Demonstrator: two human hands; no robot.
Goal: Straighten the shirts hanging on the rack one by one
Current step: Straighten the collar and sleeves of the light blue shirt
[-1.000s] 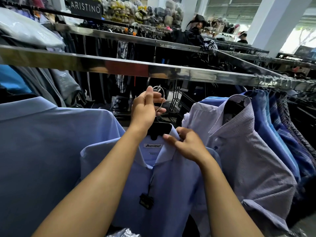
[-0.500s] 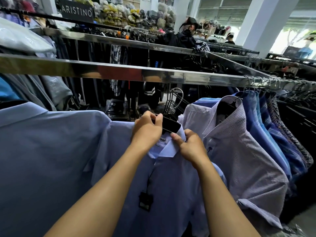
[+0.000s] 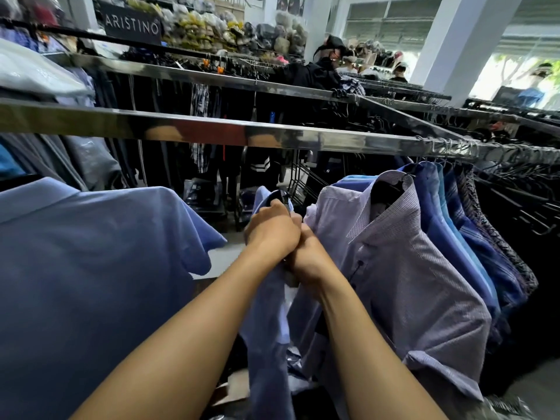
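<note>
Below the chrome rail, your left hand and right hand clutch the blue shirt, seemingly not yet rehung; others wait.

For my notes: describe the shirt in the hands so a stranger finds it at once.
Below the long steel rail, look between the broad blue shirt and the lilac shirt. The light blue shirt there alone is gripped by both hands.
</note>
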